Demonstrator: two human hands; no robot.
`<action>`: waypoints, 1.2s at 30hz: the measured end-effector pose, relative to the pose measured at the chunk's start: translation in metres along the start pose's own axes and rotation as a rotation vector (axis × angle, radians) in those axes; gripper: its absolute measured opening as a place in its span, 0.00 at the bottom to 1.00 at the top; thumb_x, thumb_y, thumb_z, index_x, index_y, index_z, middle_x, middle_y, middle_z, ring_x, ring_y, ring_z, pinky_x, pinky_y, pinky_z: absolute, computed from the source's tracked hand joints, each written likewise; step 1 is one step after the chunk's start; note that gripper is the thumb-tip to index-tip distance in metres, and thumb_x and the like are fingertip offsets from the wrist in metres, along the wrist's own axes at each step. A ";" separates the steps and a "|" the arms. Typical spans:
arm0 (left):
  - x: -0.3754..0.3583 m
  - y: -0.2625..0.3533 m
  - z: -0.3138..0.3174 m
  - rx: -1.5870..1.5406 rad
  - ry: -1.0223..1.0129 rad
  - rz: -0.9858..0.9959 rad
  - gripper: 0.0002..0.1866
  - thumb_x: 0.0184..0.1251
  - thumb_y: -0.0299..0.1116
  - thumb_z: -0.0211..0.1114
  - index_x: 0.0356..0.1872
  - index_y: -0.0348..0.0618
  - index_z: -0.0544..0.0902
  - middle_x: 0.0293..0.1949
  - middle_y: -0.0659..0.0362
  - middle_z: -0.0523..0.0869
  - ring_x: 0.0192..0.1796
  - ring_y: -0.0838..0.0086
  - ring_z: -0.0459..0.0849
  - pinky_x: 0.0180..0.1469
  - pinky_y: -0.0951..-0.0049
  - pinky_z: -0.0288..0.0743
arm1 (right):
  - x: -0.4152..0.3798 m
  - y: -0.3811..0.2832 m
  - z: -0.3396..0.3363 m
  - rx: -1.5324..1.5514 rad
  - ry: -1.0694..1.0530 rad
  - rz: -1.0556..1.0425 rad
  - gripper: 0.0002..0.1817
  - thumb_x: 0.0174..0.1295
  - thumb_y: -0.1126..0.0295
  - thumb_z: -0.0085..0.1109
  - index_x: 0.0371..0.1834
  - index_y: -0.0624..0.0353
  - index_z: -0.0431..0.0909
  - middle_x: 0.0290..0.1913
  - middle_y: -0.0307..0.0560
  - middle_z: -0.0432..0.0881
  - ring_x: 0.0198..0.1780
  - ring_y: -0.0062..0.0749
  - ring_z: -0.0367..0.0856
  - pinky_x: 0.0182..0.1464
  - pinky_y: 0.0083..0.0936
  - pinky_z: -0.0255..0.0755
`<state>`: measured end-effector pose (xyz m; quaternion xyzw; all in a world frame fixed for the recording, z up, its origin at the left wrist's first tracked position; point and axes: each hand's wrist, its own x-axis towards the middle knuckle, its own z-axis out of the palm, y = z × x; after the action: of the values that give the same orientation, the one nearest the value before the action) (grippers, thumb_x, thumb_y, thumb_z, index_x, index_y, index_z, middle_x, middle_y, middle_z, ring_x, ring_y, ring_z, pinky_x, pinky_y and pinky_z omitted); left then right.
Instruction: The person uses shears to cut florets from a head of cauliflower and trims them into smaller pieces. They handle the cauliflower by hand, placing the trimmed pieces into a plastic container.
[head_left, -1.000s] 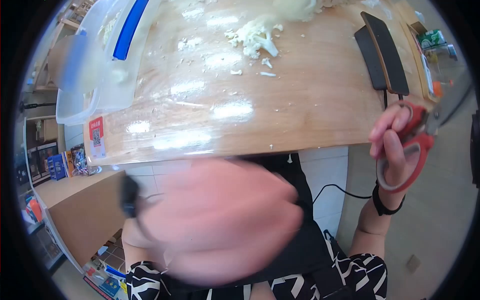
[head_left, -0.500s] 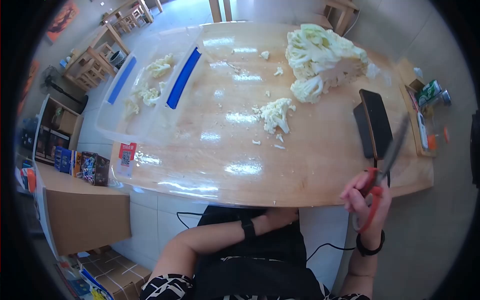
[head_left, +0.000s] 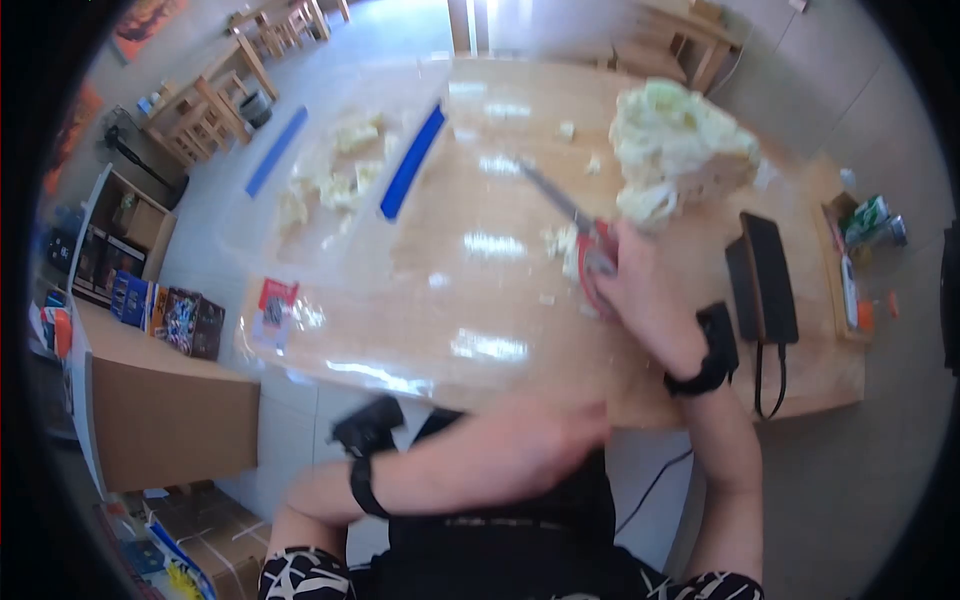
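Observation:
In my right hand are red-handled scissors, their blades pointing up and left over the table. Beneath and beside them lies a cauliflower floret, partly covered by the hand. A large cauliflower head rests beyond that hand. My left hand, smeared by motion, is at the table's front edge above my lap; its fingers cannot be made out. On the left, a clear plastic box with blue clips holds several florets.
A phone leans on a dark stand with a cable at the right. Further right is a wooden tray with a green can. A red and white card lies front left. Small cauliflower crumbs dot the table.
My right hand has moved forward and left with the scissors, from the front right edge to the floret. My left hand has lifted from my lap toward the table edge. The view has shifted slightly.

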<state>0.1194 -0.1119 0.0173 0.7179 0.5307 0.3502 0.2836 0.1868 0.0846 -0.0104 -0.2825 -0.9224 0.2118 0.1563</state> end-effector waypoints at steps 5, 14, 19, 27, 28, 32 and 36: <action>0.023 -0.020 -0.044 0.117 0.328 -0.128 0.06 0.51 0.17 0.62 0.30 0.38 0.79 0.29 0.56 0.77 0.32 0.67 0.80 0.34 0.75 0.73 | -0.001 0.010 -0.012 0.227 0.035 0.049 0.14 0.52 0.67 0.57 0.37 0.64 0.68 0.30 0.60 0.76 0.35 0.52 0.76 0.37 0.37 0.69; 0.026 -0.011 -0.040 -0.098 0.327 -0.166 0.07 0.51 0.20 0.64 0.33 0.39 0.80 0.33 0.59 0.79 0.34 0.74 0.79 0.35 0.77 0.73 | -0.015 0.032 -0.030 0.368 0.115 0.143 0.12 0.56 0.74 0.55 0.43 0.61 0.71 0.25 0.34 0.72 0.25 0.13 0.69 0.28 0.13 0.63; 0.047 -0.040 -0.037 0.221 0.334 -0.161 0.19 0.51 0.27 0.66 0.45 0.39 0.75 0.37 0.54 0.78 0.41 0.62 0.79 0.44 0.67 0.73 | -0.024 0.019 -0.042 0.329 0.157 0.261 0.12 0.56 0.70 0.56 0.41 0.62 0.72 0.25 0.45 0.74 0.27 0.23 0.70 0.32 0.22 0.65; 0.107 -0.072 -0.008 0.088 0.235 -0.199 0.20 0.48 0.26 0.67 0.45 0.39 0.74 0.39 0.53 0.79 0.48 0.54 0.75 0.50 0.64 0.70 | -0.042 0.029 -0.040 0.518 0.242 0.220 0.11 0.57 0.71 0.57 0.41 0.64 0.73 0.25 0.39 0.74 0.26 0.18 0.69 0.30 0.18 0.64; 0.105 -0.072 -0.013 -0.005 0.314 -0.110 0.19 0.47 0.25 0.67 0.43 0.39 0.75 0.40 0.54 0.79 0.48 0.55 0.75 0.51 0.65 0.70 | -0.042 0.027 -0.041 0.527 0.236 0.226 0.11 0.57 0.70 0.58 0.40 0.64 0.73 0.25 0.38 0.74 0.27 0.17 0.69 0.30 0.18 0.64; 0.096 -0.064 -0.025 0.074 0.636 0.286 0.16 0.41 0.21 0.69 0.35 0.40 0.76 0.39 0.56 0.80 0.50 0.60 0.76 0.51 0.66 0.70 | -0.042 0.001 -0.056 0.912 0.105 0.485 0.12 0.60 0.67 0.58 0.40 0.63 0.70 0.27 0.37 0.75 0.29 0.16 0.75 0.25 0.14 0.68; 0.083 -0.051 -0.034 0.052 0.569 0.406 0.19 0.43 0.21 0.70 0.38 0.44 0.74 0.51 0.55 0.73 0.58 0.61 0.70 0.55 0.62 0.69 | -0.038 -0.012 -0.046 1.171 0.262 0.249 0.11 0.60 0.70 0.57 0.37 0.61 0.65 0.35 0.42 0.75 0.30 0.20 0.78 0.29 0.16 0.75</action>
<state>0.0787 -0.0171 0.0143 0.6895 0.4436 0.5718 0.0305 0.2302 0.0673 0.0287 -0.2792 -0.5860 0.6637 0.3716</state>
